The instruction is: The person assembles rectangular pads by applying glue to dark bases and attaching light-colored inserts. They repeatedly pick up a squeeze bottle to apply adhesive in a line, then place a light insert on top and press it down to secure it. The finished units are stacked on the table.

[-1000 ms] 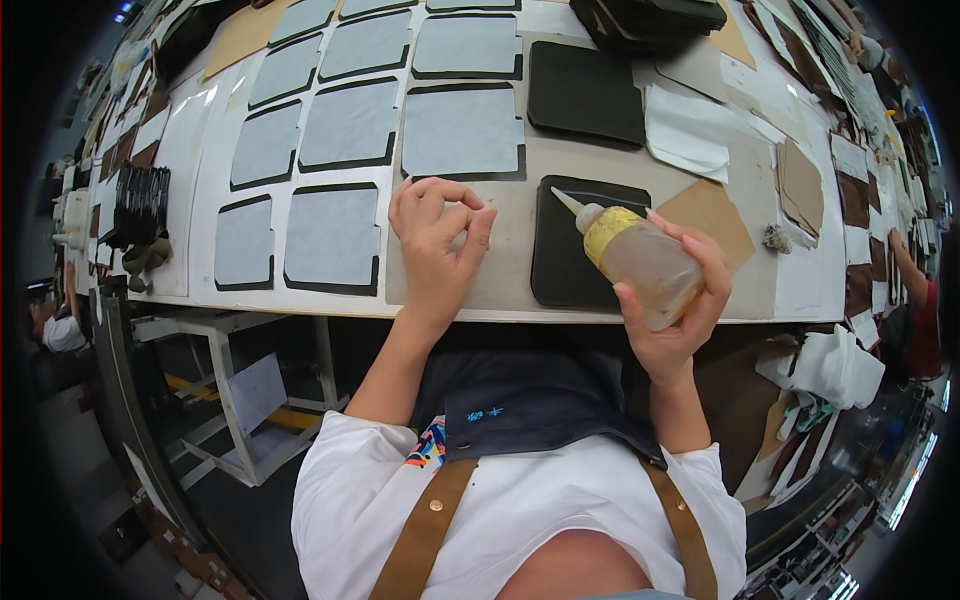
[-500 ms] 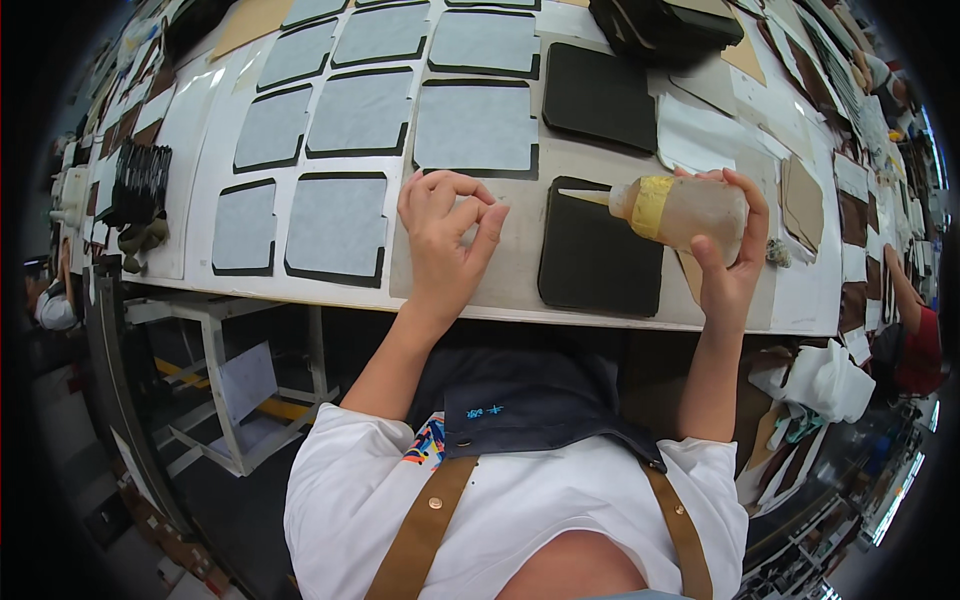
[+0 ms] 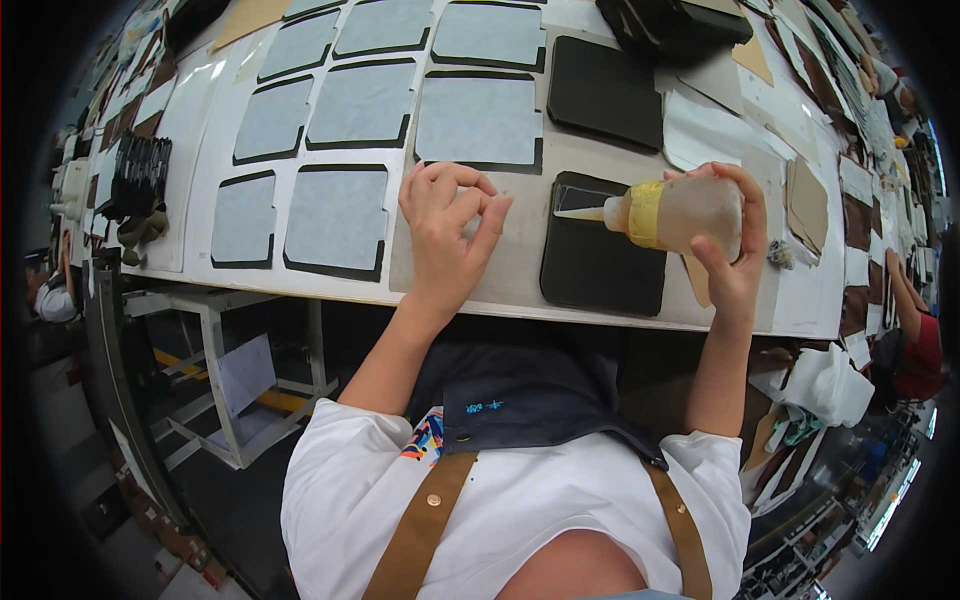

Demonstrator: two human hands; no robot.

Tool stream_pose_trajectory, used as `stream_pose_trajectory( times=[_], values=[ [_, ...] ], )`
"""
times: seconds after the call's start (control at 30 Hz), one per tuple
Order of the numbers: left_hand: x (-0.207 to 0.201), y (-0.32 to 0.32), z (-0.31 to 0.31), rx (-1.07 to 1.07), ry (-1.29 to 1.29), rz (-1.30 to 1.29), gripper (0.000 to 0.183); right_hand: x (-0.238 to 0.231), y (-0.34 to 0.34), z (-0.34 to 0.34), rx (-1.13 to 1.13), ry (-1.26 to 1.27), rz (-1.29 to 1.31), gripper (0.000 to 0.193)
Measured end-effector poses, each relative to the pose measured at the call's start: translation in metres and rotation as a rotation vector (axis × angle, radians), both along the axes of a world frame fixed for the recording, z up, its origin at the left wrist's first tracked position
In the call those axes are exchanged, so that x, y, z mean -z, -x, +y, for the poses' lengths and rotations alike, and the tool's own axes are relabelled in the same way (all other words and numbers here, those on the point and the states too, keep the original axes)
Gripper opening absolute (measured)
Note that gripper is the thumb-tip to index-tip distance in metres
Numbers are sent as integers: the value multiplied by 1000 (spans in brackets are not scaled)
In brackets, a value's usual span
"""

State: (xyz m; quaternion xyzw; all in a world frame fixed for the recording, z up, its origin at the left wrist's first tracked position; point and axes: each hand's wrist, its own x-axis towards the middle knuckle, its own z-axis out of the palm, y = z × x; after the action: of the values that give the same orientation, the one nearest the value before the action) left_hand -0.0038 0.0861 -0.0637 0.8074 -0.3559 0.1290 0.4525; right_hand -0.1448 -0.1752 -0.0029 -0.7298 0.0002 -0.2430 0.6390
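My right hand (image 3: 737, 245) grips a cloudy squeeze bottle (image 3: 688, 212) tipped on its side, with yellow tape around its shoulder. Its pale pointed nozzle aims left over the left edge of a black, round-cornered panel (image 3: 605, 265); whether the tip touches cannot be told. A thin faint line shows near that panel's upper left corner. My left hand (image 3: 447, 225) is held left of the panel, over the grey board (image 3: 505, 270), thumb and fingertips pinched together with nothing visible in them. Another black panel (image 3: 607, 92) lies just beyond.
Rows of pale grey sheets with black borders (image 3: 335, 218) cover the table's left half. A dark bulky item (image 3: 675, 28) stands at the back. White cloth-like sheets (image 3: 700, 130) and brown card pieces (image 3: 806, 205) lie to the right. Other people work beyond the right side.
The bottle's nozzle tip has shifted slightly nearer to me along the black panel's left edge. My left hand keeps almost the same pose.
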Motion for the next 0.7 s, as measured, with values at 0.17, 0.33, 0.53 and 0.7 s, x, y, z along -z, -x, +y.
stream_pose_trajectory(
  times=[0.17, 0.33, 0.53, 0.7],
  values=[
    [1, 0, 0, -4, -7, 6, 21, 1, 7, 2, -38, 32, 8, 71],
    [0, 1, 1, -12, -11, 11, 21, 5, 17, 8, -119, -27, 0, 75],
    [0, 1, 1, -17, -18, 21, 23, 18, 38, 2, -66, -332, 21, 89],
    [-1, 1, 0, -5, -10, 33, 26, 18, 53, -44, 154, -1045, -179, 96]
  ],
)
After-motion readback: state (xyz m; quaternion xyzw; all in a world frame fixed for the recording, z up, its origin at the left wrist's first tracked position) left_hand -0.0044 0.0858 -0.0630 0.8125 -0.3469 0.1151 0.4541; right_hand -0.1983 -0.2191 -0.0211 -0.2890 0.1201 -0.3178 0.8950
